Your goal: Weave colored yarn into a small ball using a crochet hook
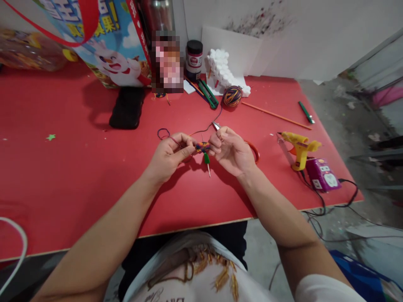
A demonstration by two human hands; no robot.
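Between my two hands is a small knitted or crocheted piece of multicoloured yarn. My left hand pinches its left end between thumb and fingers, with a strand of yarn looping beside it. My right hand has its fingertips closed on the right end. Just below the piece, a small green part with a thin pale tip sticks down; what it is I cannot make out. Scissors lie under and behind my right hand, their orange handle partly hidden. A yarn strand runs back to the yarn ball.
On the red table are a black phone, a green utility knife, a dark jar, an orange stick, a yellow glue gun and a corded purple box. A printed bag stands at the back left.
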